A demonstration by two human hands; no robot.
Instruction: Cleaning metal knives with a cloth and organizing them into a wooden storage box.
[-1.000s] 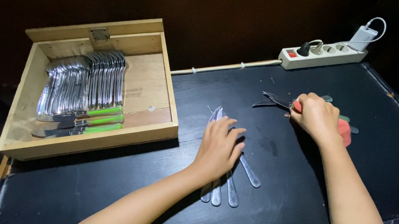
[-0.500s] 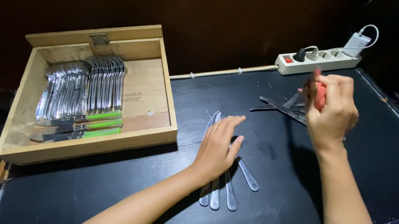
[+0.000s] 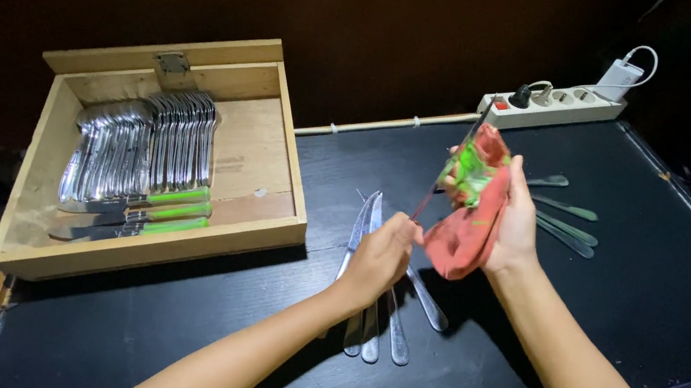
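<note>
Three green-handled knives (image 3: 143,216) lie side by side along the near edge of the wooden box (image 3: 284,180) at about nine o'clock on the black surface (image 3: 672,270), with a dense row of shiny spoons (image 3: 143,141) stacked behind them in the same box. Moving right, a fan of bare steel knives (image 3: 377,317) rests on the surface near the middle, partly under the left hand (image 3: 377,258). That hand has its fingers pinched shut around the lower end of a knife with a green handle (image 3: 450,169), which stands tilted in the air, its blade running up toward twelve o'clock. The right hand (image 3: 515,219) meets it from the other side, fingers curled closed on a red cloth (image 3: 463,234) that is wrapped about the green part of the knife and hangs down below the palm. Further right, at about two o'clock, several more pieces of cutlery (image 3: 565,218) with dull greenish handles lie flat on the surface, apart from both hands. A white power strip (image 3: 555,107) with a plugged-in charger sits at the far edge, toward one o'clock. Judging by how things lie, the work looks partly done: some knives already sit in the box, one is in the cloth now, and both the pile under the left hand and the group to the right remain outside the box.
</note>
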